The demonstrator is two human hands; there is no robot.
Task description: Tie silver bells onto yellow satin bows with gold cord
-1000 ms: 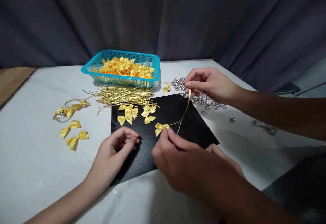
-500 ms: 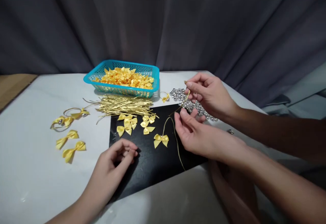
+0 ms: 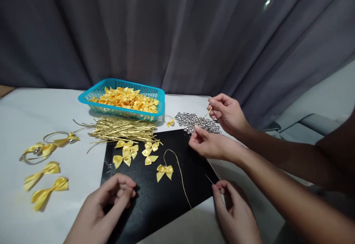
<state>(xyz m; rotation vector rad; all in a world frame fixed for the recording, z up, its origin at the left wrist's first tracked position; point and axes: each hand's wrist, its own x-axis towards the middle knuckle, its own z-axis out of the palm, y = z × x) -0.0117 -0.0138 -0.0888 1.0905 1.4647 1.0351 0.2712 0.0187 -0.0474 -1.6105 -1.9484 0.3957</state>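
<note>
The left hand (image 3: 97,207) and right hand (image 3: 238,214) are both bare as far as they show, with slim fingers (image 3: 122,179) and rounded tips.

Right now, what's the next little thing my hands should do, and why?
Perhaps move your left hand to steady the yellow bow with the loose gold cord. It lies apart from the other bows on the black mat, nothing clearly shows in that hand, and your right hand seems to pinch a thin, needle-like piece.
</note>
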